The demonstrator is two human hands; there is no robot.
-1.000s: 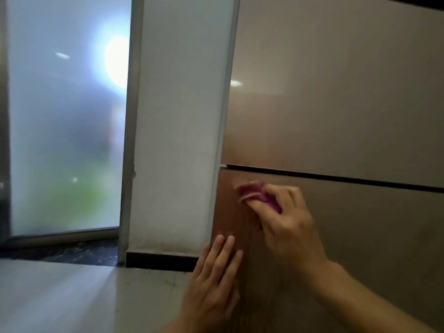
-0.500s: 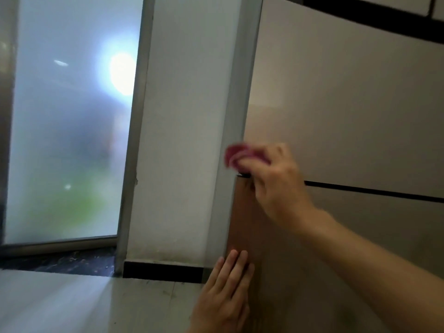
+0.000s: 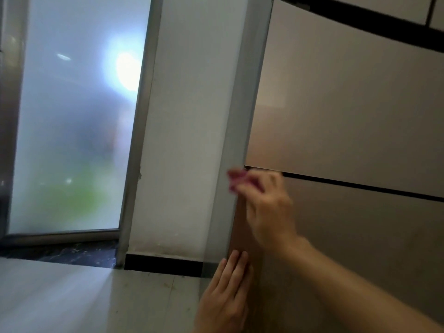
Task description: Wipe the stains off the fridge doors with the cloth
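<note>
The fridge fills the right side, with a beige upper door [image 3: 348, 111] and a browner lower door [image 3: 360, 236] split by a dark gap. My right hand [image 3: 269, 207] grips a small pink cloth [image 3: 236, 179] and presses it on the fridge's left edge, right at the gap between the doors. The cloth is blurred and mostly hidden by my fingers. My left hand [image 3: 225, 299] lies flat, fingers together, against the lower door's left edge near the floor.
A white wall pillar [image 3: 187, 140] with a black skirting strip [image 3: 163, 264] stands just left of the fridge. Further left is a frosted glass door [image 3: 72, 128] in a metal frame. Pale floor tiles [image 3: 72, 296] spread below.
My right hand carried the cloth up from the lower door's top corner to the gap, then left onto the fridge's side edge. My left hand stayed flat on the lower door.
</note>
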